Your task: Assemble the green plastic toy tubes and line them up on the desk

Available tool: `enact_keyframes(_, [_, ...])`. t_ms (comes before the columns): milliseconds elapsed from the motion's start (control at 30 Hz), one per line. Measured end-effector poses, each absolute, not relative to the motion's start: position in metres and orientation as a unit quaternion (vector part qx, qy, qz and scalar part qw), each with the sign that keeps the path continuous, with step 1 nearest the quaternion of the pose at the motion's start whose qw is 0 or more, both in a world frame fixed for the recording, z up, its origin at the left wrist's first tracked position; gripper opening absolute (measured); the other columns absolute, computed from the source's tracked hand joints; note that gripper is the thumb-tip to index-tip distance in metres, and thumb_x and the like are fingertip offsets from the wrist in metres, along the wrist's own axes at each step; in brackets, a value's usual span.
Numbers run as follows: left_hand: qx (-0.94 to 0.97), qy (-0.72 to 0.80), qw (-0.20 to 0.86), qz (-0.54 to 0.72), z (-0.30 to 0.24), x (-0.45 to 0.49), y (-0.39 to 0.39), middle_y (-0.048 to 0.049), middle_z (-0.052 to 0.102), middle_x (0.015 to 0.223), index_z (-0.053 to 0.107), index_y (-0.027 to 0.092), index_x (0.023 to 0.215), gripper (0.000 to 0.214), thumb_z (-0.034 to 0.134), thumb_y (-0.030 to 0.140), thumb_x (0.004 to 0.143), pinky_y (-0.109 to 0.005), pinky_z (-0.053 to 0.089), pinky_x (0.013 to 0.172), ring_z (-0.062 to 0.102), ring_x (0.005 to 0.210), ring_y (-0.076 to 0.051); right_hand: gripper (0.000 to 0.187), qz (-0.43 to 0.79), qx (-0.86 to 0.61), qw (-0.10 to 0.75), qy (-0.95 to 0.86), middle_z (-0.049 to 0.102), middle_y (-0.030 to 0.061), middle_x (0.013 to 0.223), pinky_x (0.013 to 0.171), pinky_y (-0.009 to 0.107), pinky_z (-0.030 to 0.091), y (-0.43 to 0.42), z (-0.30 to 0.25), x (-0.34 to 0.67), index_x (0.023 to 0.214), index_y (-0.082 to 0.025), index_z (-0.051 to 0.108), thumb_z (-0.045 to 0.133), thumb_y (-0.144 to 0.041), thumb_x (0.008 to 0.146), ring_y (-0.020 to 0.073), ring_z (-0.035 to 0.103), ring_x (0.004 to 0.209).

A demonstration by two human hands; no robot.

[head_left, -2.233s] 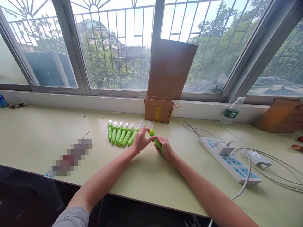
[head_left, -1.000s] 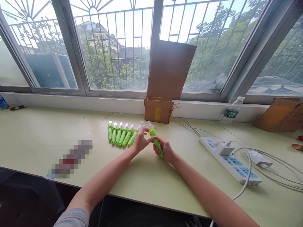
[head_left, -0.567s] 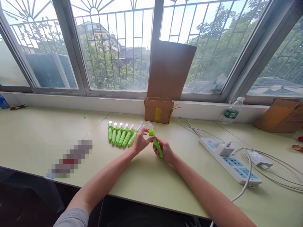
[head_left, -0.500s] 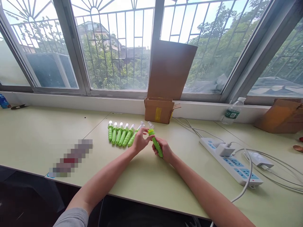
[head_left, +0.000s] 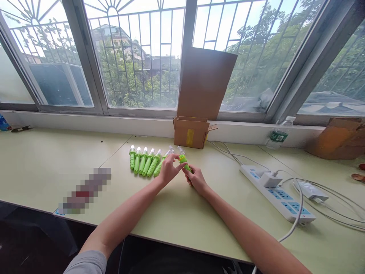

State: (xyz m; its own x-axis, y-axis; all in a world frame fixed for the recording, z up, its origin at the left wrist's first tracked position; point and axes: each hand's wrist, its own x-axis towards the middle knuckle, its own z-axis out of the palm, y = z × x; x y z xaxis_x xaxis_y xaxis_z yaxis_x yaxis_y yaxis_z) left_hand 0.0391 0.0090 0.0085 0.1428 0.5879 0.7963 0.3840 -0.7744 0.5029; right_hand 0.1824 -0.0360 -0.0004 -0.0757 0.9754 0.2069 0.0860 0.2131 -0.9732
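Between both hands is a green plastic tube (head_left: pixel 185 163) with a yellow ring near its upper end. My left hand (head_left: pixel 169 169) pinches that upper end with thumb and fingers. Closed around the lower part is my right hand (head_left: pixel 196 179), which hides the tube's bottom end. To the left of the hands lies a row of several green tubes (head_left: pixel 147 166) with white or clear tops, partly covered by my left hand at the right end. Clear plastic pieces (head_left: pixel 180 150) rest just beyond the held tube.
A small cardboard box (head_left: pixel 189 133) stands against the window ledge. On the right are a white power strip (head_left: pixel 281 198) with cables, a plastic bottle (head_left: pixel 278 135) and a brown carton (head_left: pixel 339 140). A blurred-out item (head_left: pixel 85 192) lies at the left.
My right hand has shifted on the tube. The lower end that stuck out below it is now hidden. My left hand keeps its pinch in nearly the same place.
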Motion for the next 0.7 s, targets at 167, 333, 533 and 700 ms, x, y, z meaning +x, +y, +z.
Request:
enact_keyframes(167, [0.755,0.319,0.1,0.564,0.0095,0.0394,0.0099,-0.0046,0.064,0.091,0.054,0.019,0.087,0.03,0.066,0.044,0.074,-0.036,0.056,0.071,0.063,0.085,-0.018,0.032,0.48,-0.438,0.504,-0.569,0.044,-0.006,0.047,0.031,0.021,0.025,-0.0373,0.0034,0.1833,0.067,-0.02,0.046,0.063,-0.047,0.071,0.0072,0.035,0.033])
enact_keyframes(333, [0.754,0.313,0.099,0.57,0.0102,0.0391,0.0106,-0.0044,0.064,0.091,0.054,0.019,0.087,0.031,0.067,0.044,0.073,-0.034,0.057,0.069,0.063,0.082,-0.017,0.031,0.516,-0.43,0.502,-0.545,0.045,-0.0058,0.048,0.031,0.021,0.024,-0.0379,0.0053,0.1832,0.069,-0.02,0.047,0.063,-0.046,0.07,0.0064,0.034,0.033])
enact_keyframes(533, [0.757,0.306,0.113,0.566,0.0094,0.0392,0.0122,-0.0047,0.064,0.093,0.053,0.019,0.089,0.033,0.066,0.045,0.073,-0.034,0.058,0.069,0.063,0.083,-0.017,0.029,0.549,-0.425,0.493,-0.524,0.045,-0.006,0.048,0.032,0.02,0.024,-0.0387,0.008,0.1847,0.075,-0.019,0.051,0.063,-0.045,0.071,0.0062,0.035,0.033])
enact_keyframes(700, [0.752,0.31,0.133,0.566,0.01,0.0399,0.011,-0.0045,0.063,0.092,0.053,0.019,0.088,0.033,0.067,0.045,0.073,-0.035,0.058,0.069,0.063,0.084,-0.017,0.027,0.59,-0.407,0.485,-0.5,0.045,-0.0064,0.048,0.032,0.02,0.024,-0.0388,0.0082,0.1842,0.074,-0.019,0.05,0.062,-0.044,0.071,0.0061,0.034,0.033])
